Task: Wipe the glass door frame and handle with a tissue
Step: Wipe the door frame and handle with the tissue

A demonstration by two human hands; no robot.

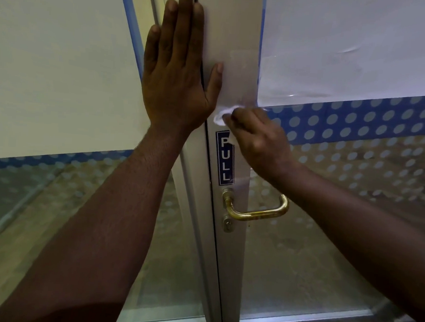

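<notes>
Tissue [220,114], white and crumpled, sits pressed against the door frame [241,38] directly above the PULL sticker [225,158], which we take as our reference mark. We find the tissue at the fingertips of the right hand [258,141], projecting to the left of them; the fingers are bunched together and pinch the wad. The hand itself lies to the right of the sticker and partly covers the sticker's upper right corner. The image is blurred here, so we cannot tell how much of the tissue is folded inside the grip.

We note the left hand [177,69] above and to the left of the sticker, laid flat on the frame with fingers extended upward and close together, thumb spread out to the right. The heel of this hand is just beside the tissue; contact between them cannot be confirmed.

Below the sticker stands the brass handle [258,212], its lever pointing right, with the lock cylinder [228,224] beneath it. Neither hand touches the handle.
</notes>
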